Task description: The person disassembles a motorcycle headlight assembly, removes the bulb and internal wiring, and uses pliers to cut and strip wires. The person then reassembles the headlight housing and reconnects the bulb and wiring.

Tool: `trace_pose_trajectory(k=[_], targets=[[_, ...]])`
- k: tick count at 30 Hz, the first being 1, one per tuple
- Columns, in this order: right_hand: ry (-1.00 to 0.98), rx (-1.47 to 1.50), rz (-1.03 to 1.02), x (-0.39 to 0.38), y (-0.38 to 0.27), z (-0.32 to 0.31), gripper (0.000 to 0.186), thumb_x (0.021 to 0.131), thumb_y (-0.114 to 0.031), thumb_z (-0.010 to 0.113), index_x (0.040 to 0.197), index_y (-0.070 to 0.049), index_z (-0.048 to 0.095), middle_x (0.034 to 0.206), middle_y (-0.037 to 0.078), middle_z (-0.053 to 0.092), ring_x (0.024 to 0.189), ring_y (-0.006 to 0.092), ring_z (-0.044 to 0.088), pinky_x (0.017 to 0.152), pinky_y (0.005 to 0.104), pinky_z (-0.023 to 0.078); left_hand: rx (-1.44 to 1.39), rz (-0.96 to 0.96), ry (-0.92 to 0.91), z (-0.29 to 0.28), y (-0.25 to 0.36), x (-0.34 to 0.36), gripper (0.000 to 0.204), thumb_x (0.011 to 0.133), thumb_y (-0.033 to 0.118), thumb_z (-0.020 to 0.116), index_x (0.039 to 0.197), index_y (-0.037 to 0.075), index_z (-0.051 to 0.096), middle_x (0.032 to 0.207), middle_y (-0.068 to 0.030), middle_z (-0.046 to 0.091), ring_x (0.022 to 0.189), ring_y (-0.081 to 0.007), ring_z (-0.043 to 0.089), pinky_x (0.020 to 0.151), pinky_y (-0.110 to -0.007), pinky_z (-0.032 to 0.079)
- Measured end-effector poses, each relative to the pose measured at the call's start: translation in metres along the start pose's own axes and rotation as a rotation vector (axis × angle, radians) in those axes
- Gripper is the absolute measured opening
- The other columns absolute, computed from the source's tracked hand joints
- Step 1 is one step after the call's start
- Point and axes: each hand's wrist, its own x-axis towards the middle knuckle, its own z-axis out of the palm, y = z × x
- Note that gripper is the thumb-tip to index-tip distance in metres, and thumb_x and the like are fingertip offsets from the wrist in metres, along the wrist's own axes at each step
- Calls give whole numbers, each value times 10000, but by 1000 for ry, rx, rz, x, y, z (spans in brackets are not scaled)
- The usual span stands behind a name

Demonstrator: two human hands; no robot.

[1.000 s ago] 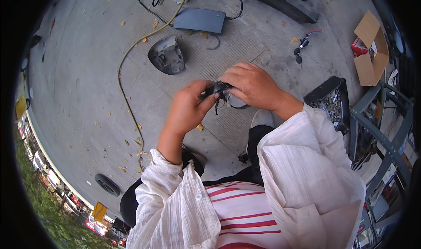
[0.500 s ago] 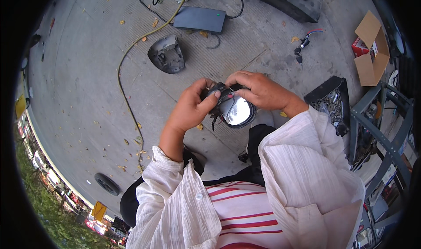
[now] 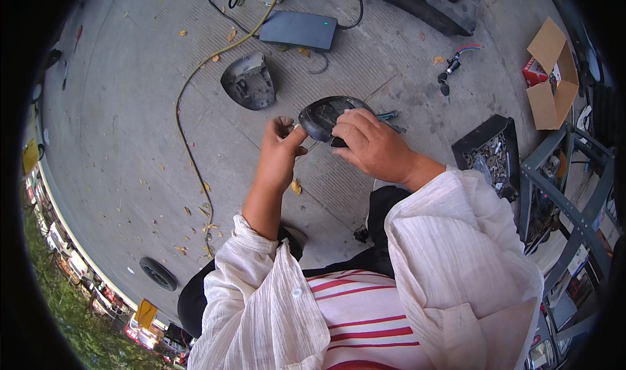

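Note:
A black-housed headlight [image 3: 319, 119] is in my right hand [image 3: 375, 145], its dark, hollow side turned up. My right fingers wrap over its near right edge. My left hand [image 3: 282, 147] is at the lamp's left end, fingers curled and thumb against the rim; whether it pinches something small is hidden. Just past the lamp's right end shows a teal and dark thing like a tool handle [image 3: 389, 115]; most of it is covered. On the ground beyond, to the left, lies a grey-black plastic shell [image 3: 249, 82], hollow side up.
A black charger [image 3: 297, 30] with a lit green light and cables lies ahead. A yellowish cord [image 3: 180, 112] curves down the left. A key switch with wires [image 3: 447, 74], a tray of small hardware [image 3: 486, 142], a cardboard box [image 3: 553, 76] and a metal frame [image 3: 567, 197] are on the right.
The headlight has been turned over: its shiny reflector faced up before, and now its dark hollow side does. My left hand has shifted left, from atop the lamp to its left end.

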Motion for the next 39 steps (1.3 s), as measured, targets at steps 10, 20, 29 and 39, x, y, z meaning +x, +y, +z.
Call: trace_pose_trajectory(k=[10, 20, 29, 39], targets=[[57, -102, -26, -22, 8, 30, 421, 701, -112, 814, 1063, -41, 609, 1075, 124, 616, 1023, 312, 612, 925, 412, 505, -493, -104, -323, -5, -23, 6, 218, 983, 111, 594, 1164, -10, 609, 1093, -94, 692, 968, -181, 689, 855, -323, 585], [-50, 104, 116, -28, 20, 16, 390, 689, -89, 803, 1002, -70, 572, 1019, 102, 591, 997, 315, 577, 915, 422, 463, -416, -1, -295, 8, -31, 2, 210, 963, 55, 604, 1151, -38, 600, 1101, -96, 685, 981, -185, 681, 886, -350, 573], [-262, 290, 289, -30, 21, -1, 507, 714, -133, 804, 1131, -60, 525, 1015, 109, 587, 989, 326, 569, 902, 422, 468, -395, -25, -230, 18, -37, -6, 245, 948, 42, 601, 1179, -37, 586, 1116, -112, 684, 999, -197, 685, 905, -332, 561], [-366, 453, 410, -6, 9, 7, 693, 799, -132, 717, 1442, -105, 460, 1176, 205, 631, 1054, 348, 655, 885, 407, 523, 167, 169, -179, 35, -34, -16, 285, 867, 21, 656, 1116, -29, 526, 939, -23, 594, 829, -82, 563, 701, -255, 487]])
